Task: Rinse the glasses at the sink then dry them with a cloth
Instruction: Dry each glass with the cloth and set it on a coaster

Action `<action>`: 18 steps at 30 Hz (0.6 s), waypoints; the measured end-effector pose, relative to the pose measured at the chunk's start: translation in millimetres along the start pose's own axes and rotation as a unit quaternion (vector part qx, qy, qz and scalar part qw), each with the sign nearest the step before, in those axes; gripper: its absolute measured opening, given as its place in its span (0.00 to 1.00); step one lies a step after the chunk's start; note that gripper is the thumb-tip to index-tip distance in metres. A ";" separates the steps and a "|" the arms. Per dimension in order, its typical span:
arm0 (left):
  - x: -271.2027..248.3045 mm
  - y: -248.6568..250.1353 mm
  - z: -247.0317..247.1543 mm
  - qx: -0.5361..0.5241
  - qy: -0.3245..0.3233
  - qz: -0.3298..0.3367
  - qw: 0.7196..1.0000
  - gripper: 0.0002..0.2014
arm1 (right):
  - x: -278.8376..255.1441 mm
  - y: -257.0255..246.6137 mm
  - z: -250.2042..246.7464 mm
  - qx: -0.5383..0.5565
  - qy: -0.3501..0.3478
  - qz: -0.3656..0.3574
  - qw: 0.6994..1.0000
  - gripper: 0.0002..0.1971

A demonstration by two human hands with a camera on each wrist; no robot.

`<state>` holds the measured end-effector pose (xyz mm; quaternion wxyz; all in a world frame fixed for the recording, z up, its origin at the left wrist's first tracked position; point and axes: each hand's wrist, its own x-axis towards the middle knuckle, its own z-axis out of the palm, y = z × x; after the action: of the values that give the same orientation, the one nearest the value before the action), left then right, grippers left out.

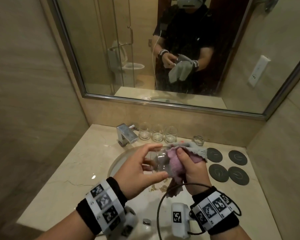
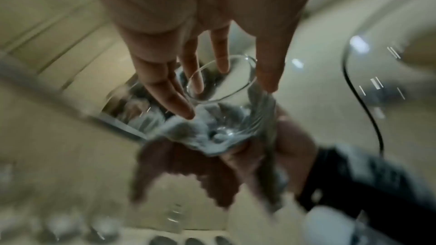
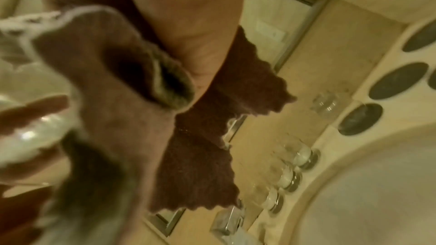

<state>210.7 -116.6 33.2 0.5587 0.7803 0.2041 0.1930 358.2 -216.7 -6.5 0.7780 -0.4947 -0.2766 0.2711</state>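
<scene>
My left hand (image 1: 155, 161) holds a clear glass (image 1: 160, 164) on its side above the sink basin (image 1: 117, 163), thumb below and fingers over its rim. In the left wrist view the glass (image 2: 235, 122) turns its mouth toward my left hand (image 2: 230, 100). My right hand (image 1: 184, 159) grips a pink and grey cloth (image 1: 176, 166) and presses it against the base end of the glass. The cloth (image 2: 186, 133) wraps around that base. In the right wrist view the cloth (image 3: 118, 103) hides my right fingers, and the glass (image 3: 28, 129) is a blur at the left.
Three clear glasses (image 1: 157, 133) stand in a row against the back wall, right of the faucet (image 1: 126, 135). A smaller glass (image 1: 198, 140) stands further right. Several dark round coasters (image 1: 229, 166) lie on the counter's right side. A mirror (image 1: 163, 49) hangs above.
</scene>
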 end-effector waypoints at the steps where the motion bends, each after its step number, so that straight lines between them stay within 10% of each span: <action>1: -1.1 -3.4 -0.5 0.057 -0.006 0.033 0.998 0.33 | -0.2 1.8 -1.3 0.002 0.005 0.019 1.000 0.22; 5: 0.5 0.7 -0.2 -0.182 -0.004 -0.109 0.977 0.35 | -3.3 5.2 -2.1 -0.036 -0.003 -0.016 0.999 0.33; 8: 3.7 5.2 1.1 -0.228 0.012 -0.162 0.960 0.27 | -7.3 4.6 2.0 -0.046 -0.001 -0.051 0.998 0.24; 15: 1.0 -5.5 -5.8 0.154 0.010 0.129 0.980 0.32 | -4.9 4.6 5.9 -0.007 0.019 0.045 0.999 0.22; 18: 1.7 -5.9 -6.1 0.087 -0.008 0.068 0.994 0.32 | -7.3 2.4 6.2 -0.021 0.023 0.022 0.999 0.12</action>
<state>208.3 -109.1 29.5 0.4759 0.8395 0.1618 0.2063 348.4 -217.0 -7.6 0.7674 -0.5229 -0.2537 0.2708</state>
